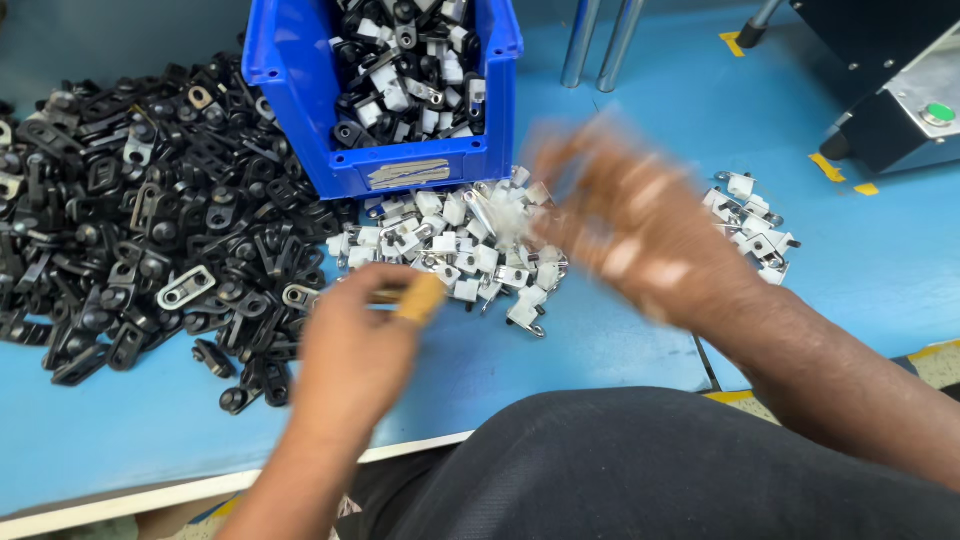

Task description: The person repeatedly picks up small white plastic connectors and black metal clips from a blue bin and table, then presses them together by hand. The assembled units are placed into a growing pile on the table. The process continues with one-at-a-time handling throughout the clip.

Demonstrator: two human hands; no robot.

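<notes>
My left hand (350,350) hovers over the blue table (620,340), between a big heap of black parts (130,220) and a pile of small white and metal clips (460,245). Its fingertips are pinched near a blurred tan shape, and I cannot tell whether a part sits between them. My right hand (640,225) is heavily motion-blurred just right of the white clips and the blue bin (300,110). A pale smear shows at its fingertips, but what it is stays unclear.
The blue bin holds several black and white assembled pieces. A smaller pile of white clips (755,225) lies at the right. A machine with a green button (938,112) stands at the far right corner, and two metal rods (600,40) rise behind the bin.
</notes>
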